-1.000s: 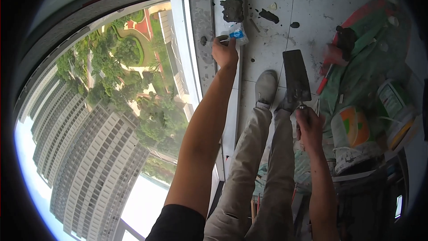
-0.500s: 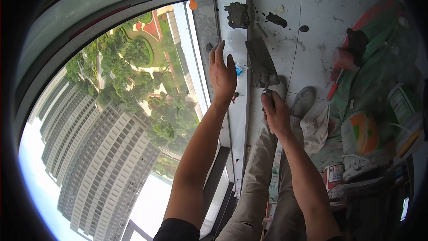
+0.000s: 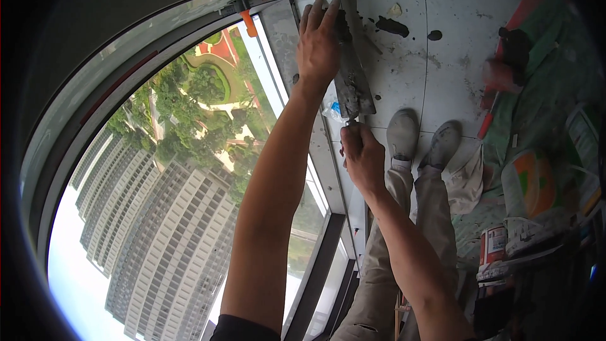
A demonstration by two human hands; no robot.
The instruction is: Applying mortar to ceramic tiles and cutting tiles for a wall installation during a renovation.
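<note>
In my right hand (image 3: 364,156), closed round its handle, is a trowel (image 3: 355,88) with a long, flat grey blade smeared with mortar. The blade points away from me, its far end by the edge of the white window sill (image 3: 327,91). My left hand (image 3: 318,43) reaches over the sill with its fingers stretched and a little spread. Under and beside its fingertips lies a dark patch of wet mortar (image 3: 343,27), partly hidden by the hand. Whether the fingers press into it, I cannot tell. A small blue and clear plastic scrap (image 3: 332,111) is by the trowel's near end.
To the left is a window frame with an orange-tipped fitting (image 3: 250,25). Dark mortar splashes (image 3: 392,26) mark the tiled floor. My shoes (image 3: 404,132) stand on it. At right are green sheeting (image 3: 508,110), a red-and-white can (image 3: 493,245) and bags.
My left hand has moved forward onto the mortar patch. My right hand has brought the trowel leftward, its blade now along the sill's edge. The view has shifted slightly.
</note>
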